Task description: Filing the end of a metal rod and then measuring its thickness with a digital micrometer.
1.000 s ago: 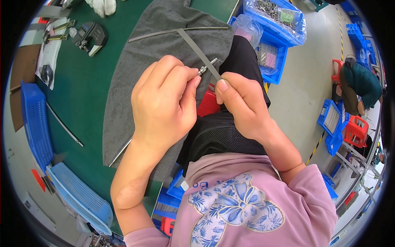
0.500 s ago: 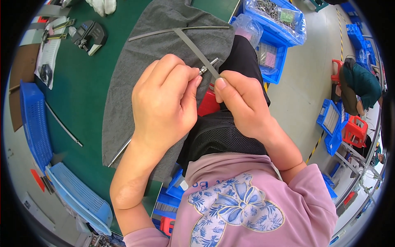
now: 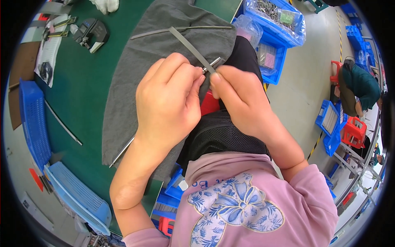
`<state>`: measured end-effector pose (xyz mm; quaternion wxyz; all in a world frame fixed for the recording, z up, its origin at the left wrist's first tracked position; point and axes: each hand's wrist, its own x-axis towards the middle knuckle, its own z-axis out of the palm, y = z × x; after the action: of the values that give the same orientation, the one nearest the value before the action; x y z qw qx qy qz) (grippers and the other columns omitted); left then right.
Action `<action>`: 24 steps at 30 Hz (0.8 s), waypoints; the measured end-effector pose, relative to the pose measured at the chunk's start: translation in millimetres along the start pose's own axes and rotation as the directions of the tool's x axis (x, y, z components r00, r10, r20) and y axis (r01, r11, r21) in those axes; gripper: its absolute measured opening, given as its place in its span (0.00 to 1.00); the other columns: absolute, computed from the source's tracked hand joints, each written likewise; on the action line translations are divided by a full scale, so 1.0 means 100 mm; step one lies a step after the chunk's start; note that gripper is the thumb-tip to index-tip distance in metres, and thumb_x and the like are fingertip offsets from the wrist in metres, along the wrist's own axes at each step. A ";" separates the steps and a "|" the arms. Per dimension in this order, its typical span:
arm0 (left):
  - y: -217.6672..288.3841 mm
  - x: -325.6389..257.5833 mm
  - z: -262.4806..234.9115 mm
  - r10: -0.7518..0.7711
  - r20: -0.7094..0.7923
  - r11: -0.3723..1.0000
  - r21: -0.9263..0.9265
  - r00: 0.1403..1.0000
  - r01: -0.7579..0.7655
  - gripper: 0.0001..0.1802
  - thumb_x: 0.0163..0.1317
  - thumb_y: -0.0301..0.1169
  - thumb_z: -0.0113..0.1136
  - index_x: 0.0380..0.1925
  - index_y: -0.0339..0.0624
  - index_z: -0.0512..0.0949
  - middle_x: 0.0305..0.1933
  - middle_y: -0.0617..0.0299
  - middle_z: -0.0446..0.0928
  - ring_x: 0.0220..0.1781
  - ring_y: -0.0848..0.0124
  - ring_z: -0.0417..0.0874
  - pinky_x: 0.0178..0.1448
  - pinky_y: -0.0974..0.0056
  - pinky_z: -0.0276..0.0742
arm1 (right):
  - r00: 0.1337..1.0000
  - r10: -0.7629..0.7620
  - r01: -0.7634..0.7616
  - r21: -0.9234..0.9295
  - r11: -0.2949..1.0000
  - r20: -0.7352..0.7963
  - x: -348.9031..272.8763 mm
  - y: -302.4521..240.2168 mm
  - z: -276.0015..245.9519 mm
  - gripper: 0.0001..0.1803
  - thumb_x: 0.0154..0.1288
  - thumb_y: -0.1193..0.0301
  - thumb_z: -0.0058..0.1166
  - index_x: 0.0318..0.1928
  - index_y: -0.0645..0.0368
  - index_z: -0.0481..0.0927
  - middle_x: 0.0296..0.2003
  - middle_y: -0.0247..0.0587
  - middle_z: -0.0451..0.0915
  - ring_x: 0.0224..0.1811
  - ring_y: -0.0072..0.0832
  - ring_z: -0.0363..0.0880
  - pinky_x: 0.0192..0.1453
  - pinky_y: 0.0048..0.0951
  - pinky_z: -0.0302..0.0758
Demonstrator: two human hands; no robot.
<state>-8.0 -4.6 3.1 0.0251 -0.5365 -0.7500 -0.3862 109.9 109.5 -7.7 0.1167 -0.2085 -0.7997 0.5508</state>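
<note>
My left hand is closed around a thin shiny metal rod, whose stepped tip pokes out past the fingers. Between thumb and fingers my right hand pinches the near end of a narrow flat grey strip. This strip slants across the rod just beyond my left fingertips and seems to touch it; its far end reaches over the grey cloth. A metal rod end also shows beside my left forearm, roughly in line with the held rod. Another thin strip lies on the cloth.
On the green table are a digital micrometer, a thin rod and blue baskets along the left edge. Blue bins of metal parts stand at the upper right. A person bends over near a red stool.
My right hand has shifted slightly left and up, carrying the strip with it across the rod. My left hand has moved only a little to the right.
</note>
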 end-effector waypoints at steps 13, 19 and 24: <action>0.01 0.01 0.01 0.031 0.008 0.999 0.019 0.999 -0.031 0.09 0.44 0.17 0.65 0.26 0.36 0.76 0.28 0.59 0.71 0.28 0.59 0.74 0.31 0.59 0.71 | 0.999 0.006 0.000 0.127 0.992 -0.042 0.01 0.04 0.08 0.15 0.70 0.68 0.47 0.25 0.63 0.71 0.16 0.49 0.73 0.20 0.46 0.77 0.25 0.40 0.69; -0.01 0.01 0.01 0.025 0.008 1.000 -0.005 1.000 -0.024 0.09 0.43 0.17 0.64 0.25 0.37 0.76 0.27 0.58 0.71 0.28 0.59 0.74 0.32 0.58 0.72 | 0.997 -0.039 0.044 0.070 0.997 -0.073 -0.06 0.12 0.09 0.14 0.70 0.69 0.47 0.26 0.62 0.71 0.17 0.51 0.72 0.21 0.50 0.75 0.25 0.41 0.67; 0.01 0.01 0.01 0.007 0.024 1.000 0.023 1.000 -0.007 0.08 0.44 0.17 0.64 0.25 0.37 0.75 0.27 0.58 0.71 0.28 0.59 0.75 0.32 0.58 0.72 | 0.992 -0.072 0.079 0.060 0.995 -0.100 -0.02 0.15 0.12 0.14 0.69 0.69 0.48 0.26 0.62 0.70 0.16 0.50 0.71 0.20 0.50 0.74 0.23 0.41 0.66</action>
<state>-7.6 -2.9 3.7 0.0239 -0.5432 -0.7529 -0.3709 109.4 103.1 -26.6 0.1829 -0.2009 -0.7825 0.5603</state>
